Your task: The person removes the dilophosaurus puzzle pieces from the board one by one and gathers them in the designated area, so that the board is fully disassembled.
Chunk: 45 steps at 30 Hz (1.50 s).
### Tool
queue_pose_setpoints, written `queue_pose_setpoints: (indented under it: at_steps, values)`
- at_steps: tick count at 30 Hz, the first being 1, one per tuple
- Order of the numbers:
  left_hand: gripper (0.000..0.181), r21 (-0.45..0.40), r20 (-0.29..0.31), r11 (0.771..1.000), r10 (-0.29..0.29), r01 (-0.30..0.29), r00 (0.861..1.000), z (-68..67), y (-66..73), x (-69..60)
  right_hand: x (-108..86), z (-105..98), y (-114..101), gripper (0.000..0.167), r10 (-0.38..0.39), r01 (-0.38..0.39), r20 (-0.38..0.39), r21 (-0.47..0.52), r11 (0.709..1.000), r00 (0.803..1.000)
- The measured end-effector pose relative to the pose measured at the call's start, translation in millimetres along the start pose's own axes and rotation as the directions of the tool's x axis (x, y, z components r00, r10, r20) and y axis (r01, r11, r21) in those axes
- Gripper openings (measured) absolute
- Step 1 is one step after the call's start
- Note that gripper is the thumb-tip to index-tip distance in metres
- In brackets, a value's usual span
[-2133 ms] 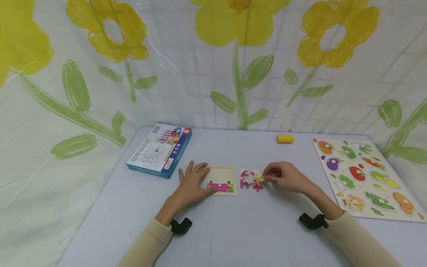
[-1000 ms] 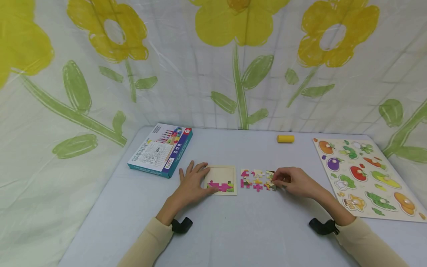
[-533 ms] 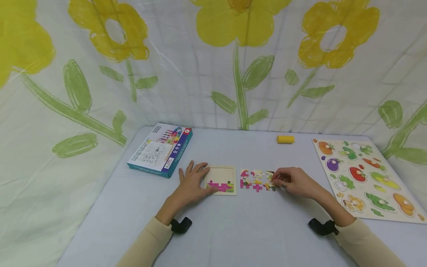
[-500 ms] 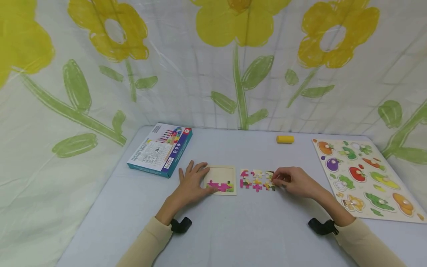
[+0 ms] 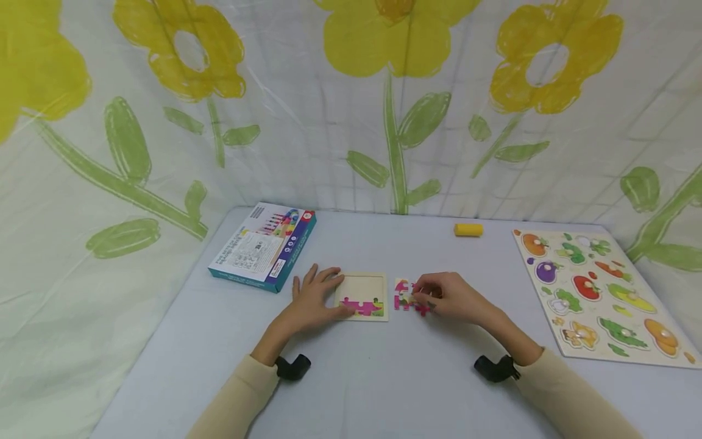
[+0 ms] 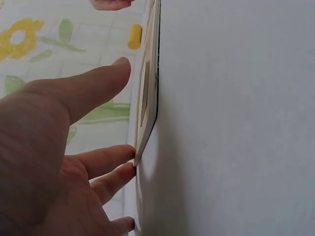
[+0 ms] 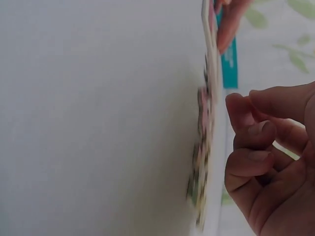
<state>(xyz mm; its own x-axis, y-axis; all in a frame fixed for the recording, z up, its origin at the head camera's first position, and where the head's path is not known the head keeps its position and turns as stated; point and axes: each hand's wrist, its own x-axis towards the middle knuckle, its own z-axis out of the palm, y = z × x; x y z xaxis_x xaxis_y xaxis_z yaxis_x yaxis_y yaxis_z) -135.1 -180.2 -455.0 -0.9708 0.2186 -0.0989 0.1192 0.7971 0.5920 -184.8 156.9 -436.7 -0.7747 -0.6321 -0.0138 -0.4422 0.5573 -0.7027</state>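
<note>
A small square wooden puzzle tray (image 5: 364, 285) lies mid-table, with joined pink and green pieces (image 5: 362, 307) along its near side. My left hand (image 5: 312, 305) rests at the tray's left edge, fingers spread; in the left wrist view its fingertips touch the tray's edge (image 6: 153, 93), the thumb raised. Right of the tray lie loose jigsaw pieces (image 5: 402, 296) in pink, yellow and green. Over them is my right hand (image 5: 452, 297), hiding the middle and right ones. In the right wrist view its fingers curl, thumb near the index fingertip, with no piece visible between them.
A blue and white box (image 5: 263, 247) lies at the back left. A yellow cylinder (image 5: 468, 230) sits near the back edge. At the right lies a large vegetable peg board (image 5: 603, 292). A flower-printed cloth (image 5: 307, 122) hangs behind the table.
My right hand has moved left, from the right-hand column of loose pieces to over the middle ones. Earlier it shifted right while the pieces were spread apart. My left hand stays nearly still.
</note>
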Motion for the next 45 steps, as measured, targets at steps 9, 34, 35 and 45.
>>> queue_pose_setpoints:
  at_steps: [9, 34, 35, 45]
  values:
    - [0.080, -0.025, 0.079, 0.999, 0.050, -0.048, 0.996, -8.1, -7.8, -2.9, 37.7, 32.2, -31.4, 0.005, -0.106, 0.107, 0.066, -0.013, 0.994, 0.992]
    - [0.081, -0.044, 0.124, 0.995, 0.096, -0.091, 0.988, -13.4, -10.1, -5.0, 85.6, 63.0, -59.4, 0.022, -0.146, 0.145, 0.243, 0.019, 0.989, 0.959]
    - [0.081, -0.045, 0.124, 0.995, 0.097, -0.092, 0.988, -13.4, -10.2, -5.1, 86.1, 62.7, -59.3, 0.022, -0.140, 0.136, 0.247, 0.032, 0.990, 0.959]
    - [0.081, -0.048, 0.120, 0.995, 0.092, -0.087, 0.988, -14.7, -8.4, -5.9, 87.4, 61.4, -61.4, 0.020, -0.100, 0.087, 0.245, 0.065, 0.994, 0.964]
